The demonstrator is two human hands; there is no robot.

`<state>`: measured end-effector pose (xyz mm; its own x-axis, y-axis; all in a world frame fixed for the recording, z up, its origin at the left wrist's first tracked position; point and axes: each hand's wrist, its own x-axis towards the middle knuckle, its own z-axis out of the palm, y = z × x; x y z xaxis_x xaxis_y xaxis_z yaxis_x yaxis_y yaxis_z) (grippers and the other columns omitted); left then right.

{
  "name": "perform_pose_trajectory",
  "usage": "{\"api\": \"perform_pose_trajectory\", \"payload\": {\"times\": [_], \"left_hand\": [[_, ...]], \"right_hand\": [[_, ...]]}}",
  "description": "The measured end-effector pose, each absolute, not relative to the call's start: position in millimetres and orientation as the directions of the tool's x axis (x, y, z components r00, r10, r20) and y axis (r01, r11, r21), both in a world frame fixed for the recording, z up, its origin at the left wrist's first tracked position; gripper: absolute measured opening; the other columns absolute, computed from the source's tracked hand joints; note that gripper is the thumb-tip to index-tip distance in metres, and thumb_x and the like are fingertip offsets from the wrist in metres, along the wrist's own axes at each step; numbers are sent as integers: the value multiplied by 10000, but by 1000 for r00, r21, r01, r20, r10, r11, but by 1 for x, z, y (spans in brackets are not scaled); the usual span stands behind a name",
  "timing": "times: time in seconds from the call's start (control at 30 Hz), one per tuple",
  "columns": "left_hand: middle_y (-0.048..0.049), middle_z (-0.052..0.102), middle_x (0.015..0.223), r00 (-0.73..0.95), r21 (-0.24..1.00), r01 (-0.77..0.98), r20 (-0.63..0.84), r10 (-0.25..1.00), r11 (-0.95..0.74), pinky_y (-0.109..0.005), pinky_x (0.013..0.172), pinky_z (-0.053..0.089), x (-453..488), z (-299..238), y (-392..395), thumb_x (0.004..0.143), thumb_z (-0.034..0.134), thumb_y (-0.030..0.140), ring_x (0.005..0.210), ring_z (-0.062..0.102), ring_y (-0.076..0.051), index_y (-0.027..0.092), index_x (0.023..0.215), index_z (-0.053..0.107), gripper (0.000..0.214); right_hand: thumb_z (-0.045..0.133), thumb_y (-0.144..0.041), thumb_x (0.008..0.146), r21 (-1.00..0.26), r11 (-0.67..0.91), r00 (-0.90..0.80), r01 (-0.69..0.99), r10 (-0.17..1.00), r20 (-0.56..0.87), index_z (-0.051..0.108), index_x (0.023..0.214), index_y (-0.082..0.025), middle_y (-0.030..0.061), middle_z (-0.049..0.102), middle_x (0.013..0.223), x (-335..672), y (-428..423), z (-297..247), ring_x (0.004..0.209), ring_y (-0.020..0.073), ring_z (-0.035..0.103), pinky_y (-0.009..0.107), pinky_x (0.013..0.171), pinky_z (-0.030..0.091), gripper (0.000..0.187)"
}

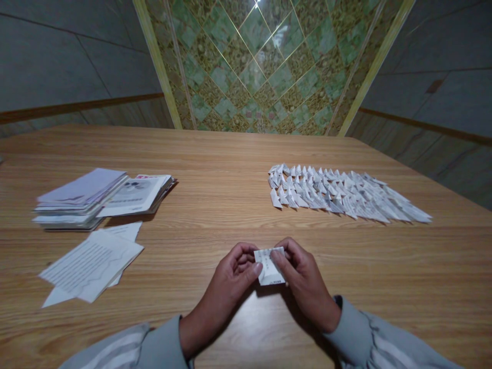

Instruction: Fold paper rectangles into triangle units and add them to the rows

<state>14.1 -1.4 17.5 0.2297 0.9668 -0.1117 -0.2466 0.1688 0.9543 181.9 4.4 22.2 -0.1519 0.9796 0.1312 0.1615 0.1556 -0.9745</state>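
Note:
A small folded piece of printed paper [269, 266] is held between both hands just above the wooden table [215, 205], near its front edge. My left hand [226, 289] pinches the paper's left side with thumb and curled fingers. My right hand [303, 287] grips its right side, thumb pressed on top. Both wrists wear grey striped sleeves.
Several rows of small folded paper pieces [342, 195] lie at the right rear of the table. A stack of printed sheets [100, 197] sits at the left, with loose sheets [92, 264] in front of it. A tiled wall rises behind the table.

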Motion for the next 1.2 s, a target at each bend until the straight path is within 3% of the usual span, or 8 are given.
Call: {"api": "perform_pose_trajectory", "payload": {"times": [0.27, 0.5, 0.63, 0.77, 0.87, 1.07, 1.2], "left_hand": [[-16, 676, 646, 305, 912, -261, -233, 923, 317, -220, 496, 495, 19, 14, 0, 686, 825, 406, 488, 606, -114, 136, 825, 597, 380], [-68, 716, 683, 338, 934, -213, -206, 918, 287, -229, 541, 508, 16, 12, -2, 781, 748, 466, 547, 641, -135, 119, 862, 634, 374], [-59, 698, 602, 333, 924, -194, -255, 908, 331, -225, 502, 480, 16, 9, 0, 727, 796, 435, 503, 625, -140, 118, 813, 637, 365], [-29, 675, 676, 305, 920, -268, -201, 931, 286, -216, 560, 482, 16, 10, 1, 713, 822, 407, 566, 596, -108, 116, 787, 655, 343], [-9, 646, 667, 301, 919, -283, -186, 935, 274, -207, 561, 465, 16, 11, 1, 733, 819, 382, 571, 571, -97, 120, 794, 652, 316], [-52, 692, 741, 338, 922, -277, -171, 925, 272, -250, 632, 510, 14, 13, 0, 843, 717, 419, 650, 634, -138, 126, 907, 647, 308], [-38, 696, 698, 370, 911, -276, -194, 908, 307, -224, 587, 493, 14, 13, 0, 764, 804, 385, 625, 641, -133, 137, 911, 618, 343]], "right_hand": [[554, -447, 935, -975, 155, -151, 159, 980, 131, 554, 802, -181, -26, 565, 640, 181, 2, 23, 560, 115, 522, 216, 510, 393, 298], [533, -448, 948, -978, 137, -137, 159, 984, 116, 547, 813, -189, -27, 581, 635, 182, 3, 24, 546, 119, 551, 214, 497, 393, 293], [524, -418, 953, -952, 188, -126, 242, 979, 162, 561, 811, -187, -29, 568, 638, 183, 3, 24, 566, 113, 531, 214, 516, 381, 273], [560, -398, 932, -963, 147, -206, 228, 973, 100, 557, 1001, -198, -23, 630, 712, 181, 0, 30, 605, 127, 589, 218, 543, 425, 211], [663, -325, 854, -967, 108, -242, 230, 969, 51, 533, 1134, -212, -11, 684, 802, 178, -2, 33, 677, 143, 637, 231, 608, 473, 328], [634, -292, 855, -988, 89, -210, 122, 976, 62, 534, 1107, -205, -6, 685, 794, 179, 1, 28, 680, 153, 647, 255, 627, 500, 285], [631, -272, 842, -979, 110, -185, 169, 980, 78, 538, 1110, -201, -6, 680, 789, 181, 1, 28, 684, 157, 638, 253, 616, 488, 292]]}}
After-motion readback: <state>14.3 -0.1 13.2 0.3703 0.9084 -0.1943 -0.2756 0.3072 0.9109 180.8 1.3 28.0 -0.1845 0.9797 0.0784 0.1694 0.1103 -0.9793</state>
